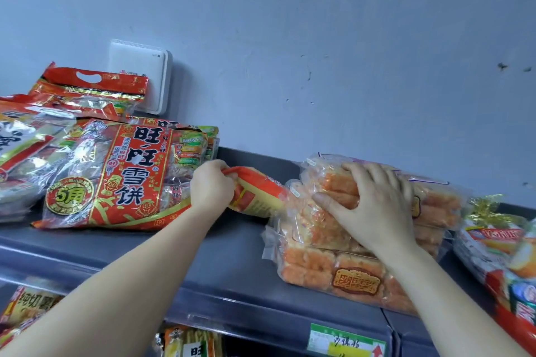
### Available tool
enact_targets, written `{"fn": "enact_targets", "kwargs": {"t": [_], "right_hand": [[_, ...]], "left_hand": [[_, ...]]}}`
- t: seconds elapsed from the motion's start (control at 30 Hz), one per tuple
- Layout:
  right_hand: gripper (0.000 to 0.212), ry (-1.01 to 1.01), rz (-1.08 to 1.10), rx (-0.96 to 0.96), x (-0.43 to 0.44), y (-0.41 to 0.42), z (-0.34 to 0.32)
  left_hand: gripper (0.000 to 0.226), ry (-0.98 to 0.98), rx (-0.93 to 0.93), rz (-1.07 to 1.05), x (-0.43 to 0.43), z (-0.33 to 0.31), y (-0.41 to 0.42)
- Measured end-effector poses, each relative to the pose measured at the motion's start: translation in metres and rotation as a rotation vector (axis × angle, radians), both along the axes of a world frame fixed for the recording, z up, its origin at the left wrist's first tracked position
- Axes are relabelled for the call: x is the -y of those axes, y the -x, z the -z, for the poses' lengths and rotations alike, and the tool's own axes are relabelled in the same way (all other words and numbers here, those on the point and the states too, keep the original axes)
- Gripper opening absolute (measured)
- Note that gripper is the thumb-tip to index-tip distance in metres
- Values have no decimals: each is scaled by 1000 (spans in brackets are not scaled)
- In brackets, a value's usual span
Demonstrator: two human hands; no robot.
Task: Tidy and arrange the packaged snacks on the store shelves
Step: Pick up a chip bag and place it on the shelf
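Observation:
On the top grey shelf (pixel 226 266), my left hand (pixel 211 186) grips the end of an orange-and-yellow snack pack (pixel 256 193) lying on its side between two piles. My right hand (pixel 374 206) rests flat, fingers spread, on top of a stack of clear bags of orange pastries (pixel 322 261). The upper bag (pixel 435 200) sits under my palm. A large red rice-cracker bag (pixel 116 180) lies flat just left of my left hand.
More red and silver snack bags (pixel 26 142) pile up at the far left, one with a handle hole (pixel 92 87). A white box (pixel 142 75) hangs on the wall behind. Colourful packs (pixel 504 252) lie at the right. A green price tag (pixel 346 340) sits on the shelf edge.

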State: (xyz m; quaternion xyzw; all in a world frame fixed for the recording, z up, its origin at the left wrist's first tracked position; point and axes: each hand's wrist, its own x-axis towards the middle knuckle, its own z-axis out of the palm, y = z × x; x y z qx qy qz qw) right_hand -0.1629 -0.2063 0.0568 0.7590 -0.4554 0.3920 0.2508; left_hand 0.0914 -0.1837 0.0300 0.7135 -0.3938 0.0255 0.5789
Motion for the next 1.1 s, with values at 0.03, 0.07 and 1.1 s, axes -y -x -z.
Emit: {"fn": "enact_targets", "kwargs": {"t": [0.03, 0.07, 1.1], "right_hand": [[87, -1, 0, 0, 0, 0, 1], [86, -1, 0, 0, 0, 1, 2], [47, -562, -870, 537, -81, -56, -4]], "left_hand": [[6, 64, -45, -5, 0, -2, -1], [7, 126, -89, -9, 1, -3, -2], [39, 836, -748, 591, -143, -41, -11]]}}
